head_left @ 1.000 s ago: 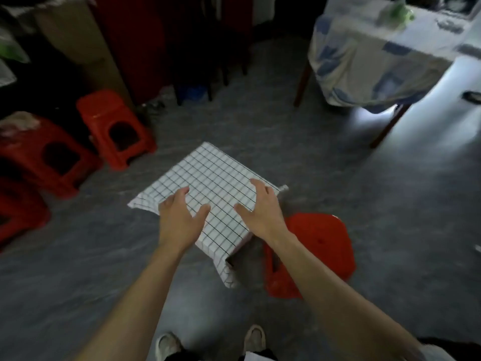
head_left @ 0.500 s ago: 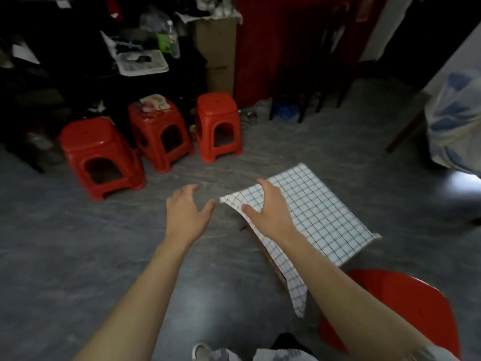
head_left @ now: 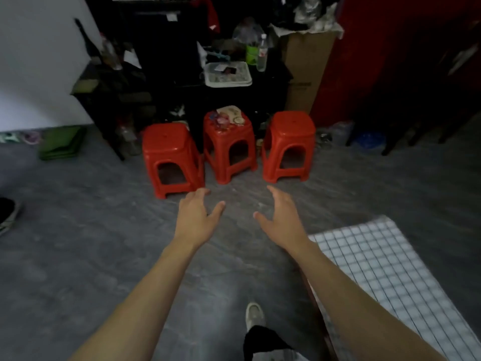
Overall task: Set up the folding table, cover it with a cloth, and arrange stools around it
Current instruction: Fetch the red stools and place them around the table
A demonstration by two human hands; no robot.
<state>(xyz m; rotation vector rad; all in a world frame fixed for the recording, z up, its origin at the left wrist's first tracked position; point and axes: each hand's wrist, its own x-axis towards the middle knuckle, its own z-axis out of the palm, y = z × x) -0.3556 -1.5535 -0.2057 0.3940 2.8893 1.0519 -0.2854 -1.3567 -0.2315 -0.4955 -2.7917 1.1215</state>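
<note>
Three red plastic stools stand side by side on the grey floor ahead: the left stool, the middle stool with small items lying on its seat, and the right stool. My left hand and my right hand are stretched out toward them, both empty with fingers apart, a short way in front of the stools and touching nothing. The low table under its white checked cloth is at the lower right, beside my right forearm.
Behind the stools stands a dark cluttered cabinet with a white tray and bottles. A tall cardboard box and red furniture are at right. Green boards lie at left. A shoe is at the left edge.
My view has swung left from the covered table to the three stools. Both hands have left the cloth and now reach forward, empty, toward the stools.
</note>
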